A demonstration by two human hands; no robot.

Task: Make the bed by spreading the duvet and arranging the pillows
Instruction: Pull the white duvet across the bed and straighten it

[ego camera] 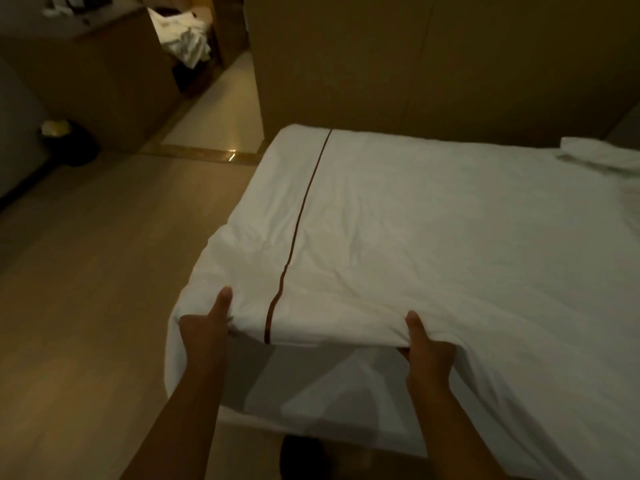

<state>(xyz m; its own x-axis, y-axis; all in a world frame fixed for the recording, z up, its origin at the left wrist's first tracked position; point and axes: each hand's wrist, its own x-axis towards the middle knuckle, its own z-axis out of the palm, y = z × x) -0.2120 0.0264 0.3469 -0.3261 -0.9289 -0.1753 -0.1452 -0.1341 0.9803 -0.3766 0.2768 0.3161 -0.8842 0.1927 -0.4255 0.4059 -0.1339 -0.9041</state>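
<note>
The left hand (204, 329) and right hand (427, 351), apart, each pinch the lifted near edge of the white brown-striped fabric duvet (433, 230); it stretches ahead over the bed (311, 403) (left hand nearest its corner), so a pull bodyward seems next.

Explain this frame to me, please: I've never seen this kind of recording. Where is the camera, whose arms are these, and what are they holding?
There is no machine: a person wears one camera on the head, looking down at their own arms. The left hand and right hand each grip the near edge of a white duvet, thumbs on top, holding it raised. A brown stripe runs across the duvet. Some crumpled white cloth lies at the far right; I cannot tell if it is a pillow.
</note>
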